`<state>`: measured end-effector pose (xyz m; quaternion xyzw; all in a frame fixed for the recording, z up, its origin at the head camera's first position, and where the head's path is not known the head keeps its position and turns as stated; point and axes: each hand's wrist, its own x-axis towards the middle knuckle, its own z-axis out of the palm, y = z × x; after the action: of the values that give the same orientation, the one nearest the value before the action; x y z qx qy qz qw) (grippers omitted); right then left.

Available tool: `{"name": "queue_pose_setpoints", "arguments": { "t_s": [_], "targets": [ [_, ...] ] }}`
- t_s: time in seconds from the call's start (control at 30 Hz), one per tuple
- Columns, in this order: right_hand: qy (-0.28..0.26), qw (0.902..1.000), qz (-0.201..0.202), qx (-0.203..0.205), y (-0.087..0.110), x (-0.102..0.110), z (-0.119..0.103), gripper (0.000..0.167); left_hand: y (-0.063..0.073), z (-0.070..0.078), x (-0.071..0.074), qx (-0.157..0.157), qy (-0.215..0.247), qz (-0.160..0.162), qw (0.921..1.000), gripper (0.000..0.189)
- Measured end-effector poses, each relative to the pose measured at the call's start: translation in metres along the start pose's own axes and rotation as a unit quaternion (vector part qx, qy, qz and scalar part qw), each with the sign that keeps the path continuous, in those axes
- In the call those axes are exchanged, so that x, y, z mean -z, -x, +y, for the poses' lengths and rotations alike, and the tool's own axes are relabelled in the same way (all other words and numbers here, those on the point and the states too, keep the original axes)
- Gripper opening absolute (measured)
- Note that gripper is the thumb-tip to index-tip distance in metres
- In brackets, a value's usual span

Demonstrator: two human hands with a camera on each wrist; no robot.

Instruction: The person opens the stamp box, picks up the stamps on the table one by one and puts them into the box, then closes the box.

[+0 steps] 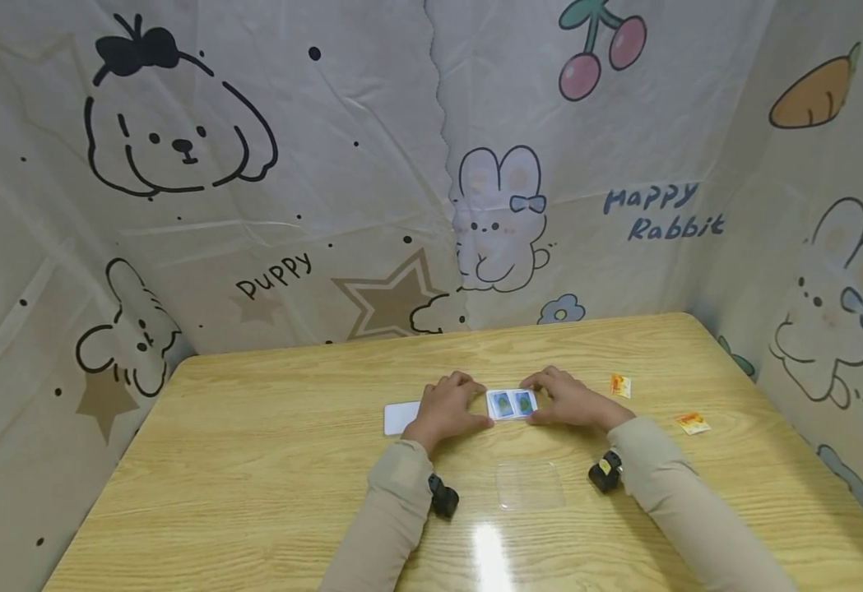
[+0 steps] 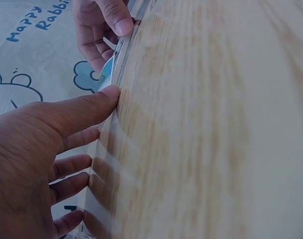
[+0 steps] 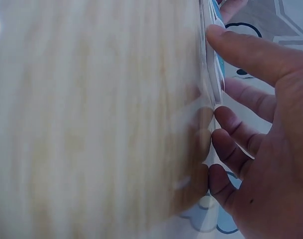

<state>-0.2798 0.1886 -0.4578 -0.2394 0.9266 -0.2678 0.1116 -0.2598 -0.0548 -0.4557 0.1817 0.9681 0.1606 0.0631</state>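
A small white card (image 1: pixel 511 404) with two blue-and-green pictures lies on the table between my hands. My left hand (image 1: pixel 447 409) pinches its left end, thumb at the near corner and index finger at the far one. At the opposite end my right hand (image 1: pixel 568 401) grips it the same way. Low along the tabletop, the left wrist view gives the left thumb (image 2: pixel 94 112) against the card's edge. Thin white layers (image 3: pixel 214 74) show at the right thumb in the right wrist view. The other fingers of both hands touch the table.
A plain white card (image 1: pixel 399 418) lies left, partly covered by my left hand. Nearer me is a clear plastic piece (image 1: pixel 529 485). Two small orange-and-yellow pieces (image 1: pixel 620 386) lie to the right on the wooden table (image 1: pixel 253 460). A printed cloth (image 1: pixel 372 164) hangs behind.
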Motion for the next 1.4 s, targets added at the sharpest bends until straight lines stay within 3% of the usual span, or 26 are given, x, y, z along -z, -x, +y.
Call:
{"name": "queue_pose_setpoints", "arguments": {
  "t_s": [0.5,0.97,1.1,1.4],
  "targets": [
    [0.005,0.9999,0.003,-0.016,0.001,-0.003,0.0,0.064,0.001,0.001,0.0,0.002,-0.001,0.0,1.0,0.06],
    [-0.015,0.9998,0.011,0.002,0.01,-0.002,0.002,0.065,-0.001,-0.001,-0.001,-0.001,0.003,-0.006,1.0,0.06],
    [-0.03,0.9995,0.012,-0.006,0.015,0.001,0.005,0.065,0.001,-0.001,0.002,0.0,0.027,-0.006,0.9996,0.058],
    [-0.048,0.9981,0.032,-0.022,0.027,0.013,0.009,0.059,0.007,-0.009,0.014,-0.012,0.071,0.059,0.9957,0.04]
  ]
}}
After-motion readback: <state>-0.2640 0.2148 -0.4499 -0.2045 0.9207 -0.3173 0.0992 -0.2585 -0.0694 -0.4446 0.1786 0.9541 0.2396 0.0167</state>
